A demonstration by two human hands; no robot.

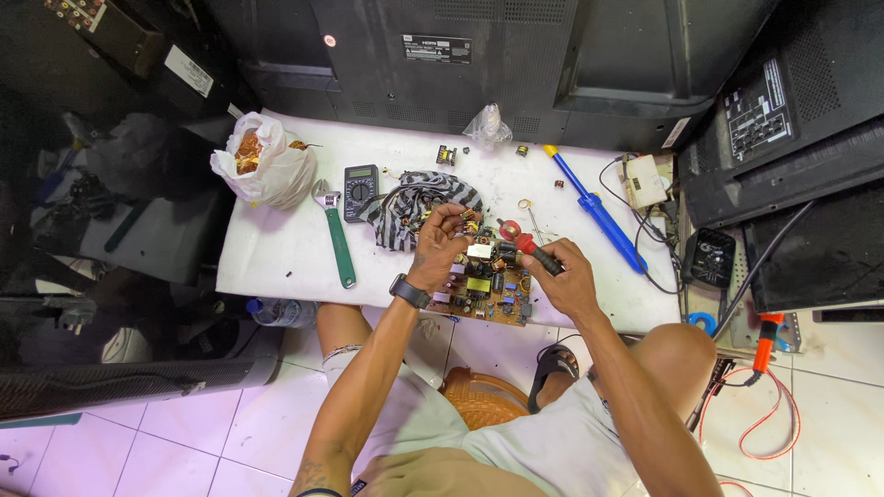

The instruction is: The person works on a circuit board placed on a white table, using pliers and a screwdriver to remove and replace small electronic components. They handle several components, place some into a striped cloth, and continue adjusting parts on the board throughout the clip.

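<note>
A brown circuit board (486, 299) crowded with components lies at the near edge of the white table (276, 248). My left hand (438, 247) hovers over the board's far left part and pinches a small copper-wound component (471, 221) between its fingertips. A black watch sits on that wrist. My right hand (564, 276) is on the board's right side, gripping a tool with a red and black handle (532, 248) whose tip points at the board's middle.
A striped cloth (405, 204), a dark multimeter (360, 190), a green-handled adjustable wrench (337, 241) and a white bag of copper wire (262, 164) lie left. A blue desoldering pump (594, 210) lies right. Black television backs (516, 55) stand behind. An orange stool (483, 398) sits under me.
</note>
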